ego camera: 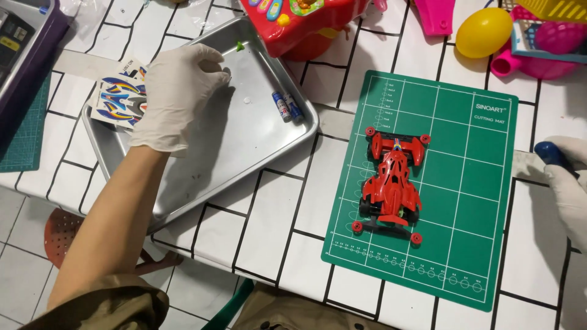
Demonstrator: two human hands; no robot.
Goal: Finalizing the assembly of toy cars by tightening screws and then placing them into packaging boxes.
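Observation:
My left hand (177,91), in a white glove, reaches into a metal tray (244,140), fingers curled near its back wall close to a small green piece (239,46). Whether it pinches anything I cannot tell. Two small batteries (287,106) lie in the tray to the right of that hand. A sticker sheet (119,98) lies at the tray's left edge. A red toy race car (392,183) sits on a green cutting mat (477,201). At the right edge my gloved right hand (568,183) grips a dark blue handle (553,154).
The table has a white cover with black lines. Red, pink and yellow plastic toys (483,30) crowd the back edge. A purple-rimmed tray (30,49) and another green mat (27,131) lie at far left. A red stool (61,235) stands below.

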